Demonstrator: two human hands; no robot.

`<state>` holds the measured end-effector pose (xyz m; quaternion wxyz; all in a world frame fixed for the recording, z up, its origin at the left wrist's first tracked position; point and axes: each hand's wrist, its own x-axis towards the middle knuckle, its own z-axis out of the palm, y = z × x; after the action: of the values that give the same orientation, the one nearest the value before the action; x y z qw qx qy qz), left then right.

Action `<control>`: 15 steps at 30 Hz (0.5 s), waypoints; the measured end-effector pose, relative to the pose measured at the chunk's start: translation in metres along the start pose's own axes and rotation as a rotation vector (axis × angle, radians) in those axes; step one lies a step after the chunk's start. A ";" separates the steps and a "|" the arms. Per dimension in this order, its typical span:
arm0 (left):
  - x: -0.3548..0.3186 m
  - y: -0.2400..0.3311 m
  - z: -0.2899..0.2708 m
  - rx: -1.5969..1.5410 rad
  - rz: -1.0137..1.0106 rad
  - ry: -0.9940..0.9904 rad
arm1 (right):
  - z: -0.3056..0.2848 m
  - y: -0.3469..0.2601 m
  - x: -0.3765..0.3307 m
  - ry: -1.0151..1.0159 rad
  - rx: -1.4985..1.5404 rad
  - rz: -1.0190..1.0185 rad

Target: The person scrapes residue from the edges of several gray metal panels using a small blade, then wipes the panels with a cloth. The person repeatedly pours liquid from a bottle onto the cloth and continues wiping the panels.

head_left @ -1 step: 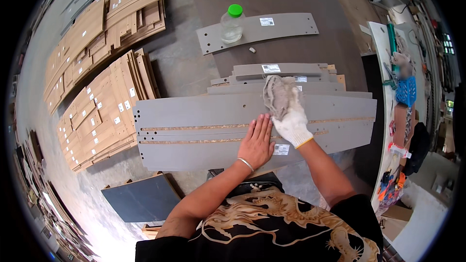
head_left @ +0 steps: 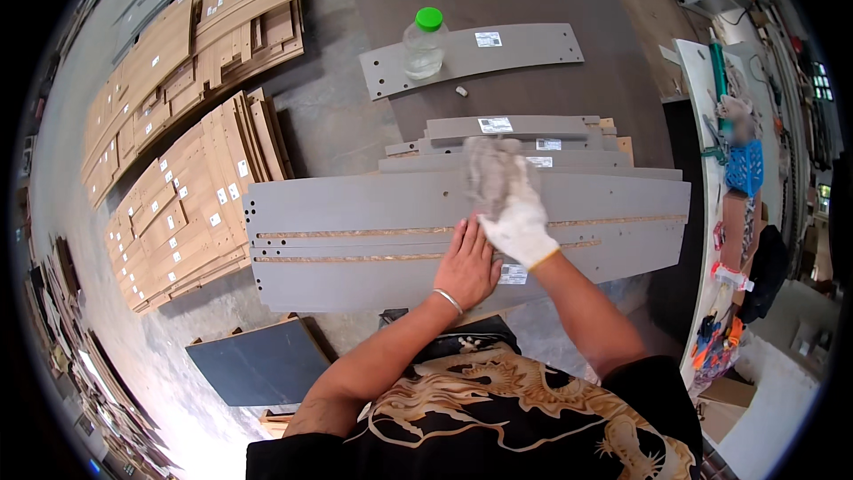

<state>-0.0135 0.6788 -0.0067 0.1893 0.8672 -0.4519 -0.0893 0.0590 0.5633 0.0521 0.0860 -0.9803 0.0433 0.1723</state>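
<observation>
My bare left hand [head_left: 469, 264], a bracelet at its wrist, lies flat on a grey board [head_left: 355, 204], fingers together and stretched out. The board is drilled with holes, and two grooves showing brown core run along its length. In a white knit glove, my right hand [head_left: 517, 224] grips a grey rag [head_left: 494, 169] over the board's far part, just right of my left fingertips. Motion blurs the rag. A white label [head_left: 513, 274] sticks to the board beside my left hand. Beyond lie smaller grey panels [head_left: 498, 128] with labels.
A clear bottle with a green cap [head_left: 425, 46] stands on a curved grey panel [head_left: 533, 47] farther off. Wood-coloured panels [head_left: 191, 200] are stacked at left, near a dark board [head_left: 262, 360]. At right, a white bench [head_left: 706, 204] carries a blue basket [head_left: 745, 166] and tools.
My gloved right hand and the rag have shifted a little to the left across the board. My left hand stays nearly where it was.
</observation>
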 end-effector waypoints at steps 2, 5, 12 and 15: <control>0.002 -0.002 -0.011 -0.414 -0.210 -0.430 | 0.003 0.001 -0.001 -0.013 0.029 -0.086; 0.001 0.003 -0.012 -0.139 -0.127 -0.236 | 0.026 0.038 -0.003 0.096 0.030 -0.184; 0.007 0.006 -0.015 -0.099 -0.110 -0.359 | 0.005 0.039 -0.021 0.073 0.517 0.085; -0.001 -0.005 0.018 0.040 -0.010 -0.036 | 0.029 -0.050 0.046 0.072 0.077 -0.400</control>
<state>-0.0159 0.6778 -0.0251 0.1631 0.8714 -0.4524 -0.0968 0.0984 0.6152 0.0170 0.1541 -0.9709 -0.1427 0.1149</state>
